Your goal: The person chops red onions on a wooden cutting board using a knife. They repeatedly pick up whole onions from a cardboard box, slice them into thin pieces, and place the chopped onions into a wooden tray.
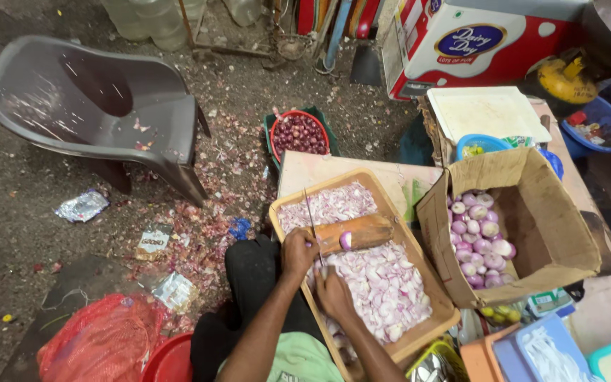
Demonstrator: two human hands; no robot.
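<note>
My left hand [298, 252] grips a thin knife [310, 212] whose blade points away from me over a wooden tray [362, 178]. A peeled onion half [346, 240] lies on a wooden block [363, 230] across the tray, just right of that hand. My right hand [334, 291] rests, fingers curled, on the heap of sliced onion [387, 286] in the near half of the tray. More slices [330, 204] fill the far half.
A cardboard box [556, 233] of peeled onions stands right of the tray. A red basket of unpeeled onions [298, 134] sits beyond it, a grey plastic chair [97, 106] at the far left. Onion skins litter the ground; a red mesh sack [100, 339] lies near left.
</note>
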